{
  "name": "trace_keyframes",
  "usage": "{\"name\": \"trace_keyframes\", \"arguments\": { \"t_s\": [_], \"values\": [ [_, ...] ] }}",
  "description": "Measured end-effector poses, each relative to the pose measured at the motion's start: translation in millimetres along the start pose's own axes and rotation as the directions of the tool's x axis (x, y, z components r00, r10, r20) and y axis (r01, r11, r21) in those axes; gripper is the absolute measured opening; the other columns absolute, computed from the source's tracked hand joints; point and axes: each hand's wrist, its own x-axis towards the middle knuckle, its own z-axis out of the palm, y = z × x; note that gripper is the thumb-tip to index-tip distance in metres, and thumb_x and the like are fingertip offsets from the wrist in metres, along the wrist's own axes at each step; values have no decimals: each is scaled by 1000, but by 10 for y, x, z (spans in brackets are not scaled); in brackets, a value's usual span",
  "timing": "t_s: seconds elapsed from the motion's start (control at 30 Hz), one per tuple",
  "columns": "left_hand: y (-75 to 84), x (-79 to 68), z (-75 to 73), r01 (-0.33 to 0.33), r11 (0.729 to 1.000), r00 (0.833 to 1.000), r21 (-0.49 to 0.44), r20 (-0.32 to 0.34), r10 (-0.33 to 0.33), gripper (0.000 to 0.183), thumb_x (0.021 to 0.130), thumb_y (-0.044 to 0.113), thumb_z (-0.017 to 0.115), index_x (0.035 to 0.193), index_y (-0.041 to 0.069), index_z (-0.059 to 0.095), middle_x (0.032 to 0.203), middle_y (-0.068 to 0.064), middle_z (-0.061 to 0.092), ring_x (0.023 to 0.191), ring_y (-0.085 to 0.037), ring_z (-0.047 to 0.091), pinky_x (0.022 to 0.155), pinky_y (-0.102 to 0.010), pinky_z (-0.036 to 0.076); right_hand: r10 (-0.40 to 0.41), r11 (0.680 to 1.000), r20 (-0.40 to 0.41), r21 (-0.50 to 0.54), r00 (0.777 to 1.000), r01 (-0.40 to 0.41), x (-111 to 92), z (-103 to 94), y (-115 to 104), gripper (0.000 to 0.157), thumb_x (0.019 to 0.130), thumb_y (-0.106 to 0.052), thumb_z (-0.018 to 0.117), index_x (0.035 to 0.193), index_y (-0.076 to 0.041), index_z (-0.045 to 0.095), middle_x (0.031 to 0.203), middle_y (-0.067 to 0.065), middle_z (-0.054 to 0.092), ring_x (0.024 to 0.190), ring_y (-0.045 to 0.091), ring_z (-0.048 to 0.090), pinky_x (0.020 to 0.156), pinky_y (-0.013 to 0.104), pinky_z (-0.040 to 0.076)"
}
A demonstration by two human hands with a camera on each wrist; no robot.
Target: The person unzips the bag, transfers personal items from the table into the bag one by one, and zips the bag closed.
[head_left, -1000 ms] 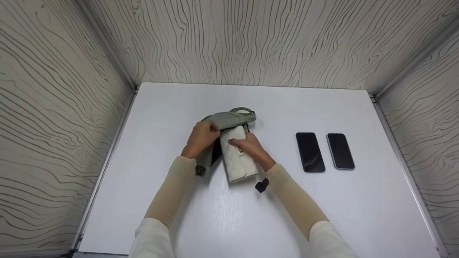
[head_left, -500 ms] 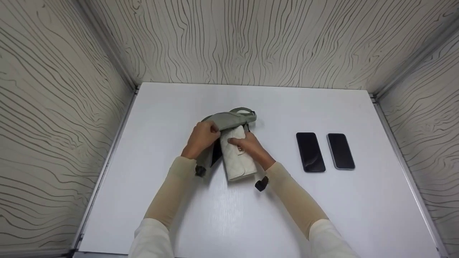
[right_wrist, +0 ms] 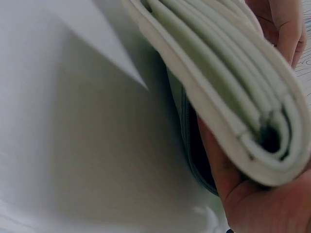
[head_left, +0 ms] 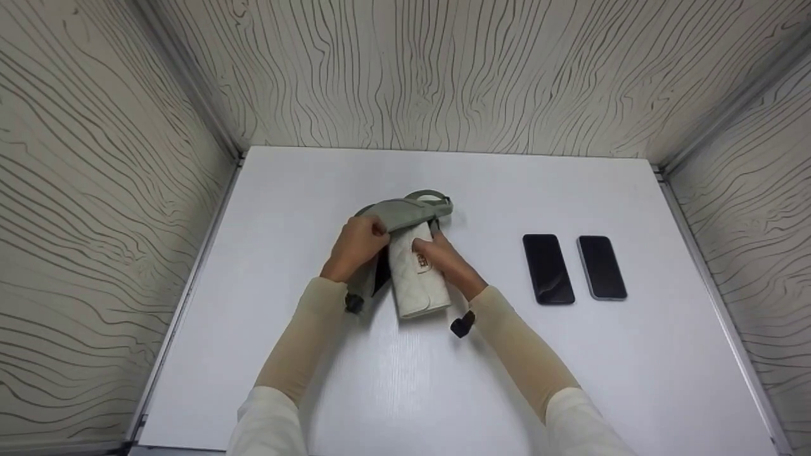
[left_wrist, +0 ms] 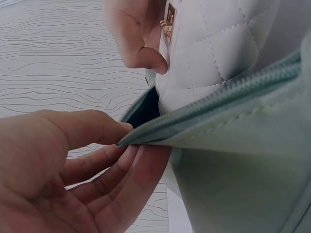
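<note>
A grey-green zippered bag (head_left: 396, 213) lies mid-table with its mouth facing the person. My left hand (head_left: 358, 244) pinches the zipper edge of the opening between thumb and fingers, as the left wrist view shows at the zipper (left_wrist: 233, 92). My right hand (head_left: 447, 258) grips a white quilted wallet (head_left: 415, 288) with a gold clasp (left_wrist: 170, 22), thumb on top and fingers along the far side. The wallet's far end is inside the bag's mouth, hidden under its upper panel. In the right wrist view the wallet's layered end (right_wrist: 218, 77) faces the camera.
Two dark-screened phones, a black one (head_left: 549, 269) and a silver-edged one (head_left: 601, 267), lie side by side on the white table (head_left: 665, 367) to the right. A wood-grain panel (head_left: 405, 76) stands behind the table, with others at both sides.
The wallet has shifted slightly left and a little further into the bag. My right thumb has slid to the right on it, baring more of the clasp area. The left hand stays nearly still.
</note>
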Motion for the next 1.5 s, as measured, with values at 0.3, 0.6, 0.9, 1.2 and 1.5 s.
{"name": "trace_keyframes", "arguments": {
  "t_s": [0.3, 0.6, 0.9, 1.2, 1.5],
  "values": [
    [-15, 8, 11, 7, 1000, 1000, -2, 0, -7, 13, 97, 12, 68, 104, 4, 75, 97, -10, 74, 81, -20, 63, 76, -36, 53, 17, 1000, -23, -17, 1000, -18, -10, -7, -17, 92, 96, -21, 61, 170, -1, 9, 136, 15, 64, 105, 17, 65, 92, 25, 50],
    [-9, -8, 10, 3, 1000, 1000, 5, 6, -3, 15, 97, 12, 67, 106, 4, 77, 100, -10, 76, 82, -20, 64, 77, -37, 55, 14, 1000, -35, 28, 999, -13, -9, -10, -20, 75, 99, -20, 60, 165, 1, 29, 106, 7, 73, 88, 13, 71, 80, 24, 56],
    [5, -11, 3, 20, 1000, 1000, 10, 10, -20, 16, 96, 11, 67, 107, 3, 77, 98, -11, 76, 80, -20, 64, 75, -36, 55, 0, 997, -45, 77, 999, 4, 4, -6, -34, 56, 102, -19, 57, 153, 2, 47, 105, 8, 74, 89, 12, 73, 81, 24, 58],
    [-11, -12, 3, -2, 1000, 1000, 2, -2, 2, 14, 96, 11, 67, 104, 4, 77, 97, -11, 76, 80, -21, 64, 76, -38, 55, -4, 993, -71, 122, 997, 12, 34, 16, -58, 61, 101, -14, 57, 158, 2, 41, 111, 12, 74, 92, 14, 73, 83, 25, 59],
    [1, 0, 15, 5, 1000, 1000, 8, 3, -5, 13, 97, 11, 68, 103, 4, 77, 97, -11, 76, 81, -21, 64, 75, -37, 55, 11, 986, -90, 169, 996, 5, 70, 46, -79, 63, 102, -12, 56, 161, 0, 37, 110, 12, 73, 92, 14, 72, 84, 24, 58]
  ]
}}
